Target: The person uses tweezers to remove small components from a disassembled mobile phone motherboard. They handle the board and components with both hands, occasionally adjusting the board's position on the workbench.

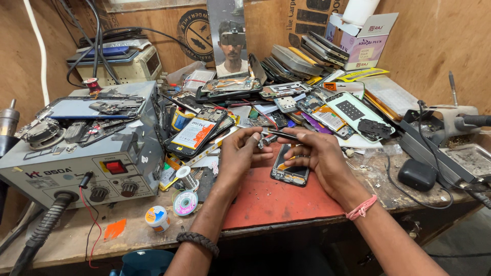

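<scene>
The scuffed wooden table (76, 240) is carrying a flat red rubber mat (276, 202). An opened rectangular phone (290, 171) is lying on it. The right hand (319, 156) is pinching thin metal tweezers (281, 134); the left hand (240, 153) is pinching a small metal part (265, 139).

You have one view only, from your head, looking down and forward over the workbench (128, 230) at close range. Your forearms enter from the bottom edge; left hand (240, 153) and right hand (317, 156) sit at frame centre above the red mat (271, 202). Rework station (82, 153) fills the left of the frame, wooden wall (434, 46) the top. No second view to overlap.
</scene>
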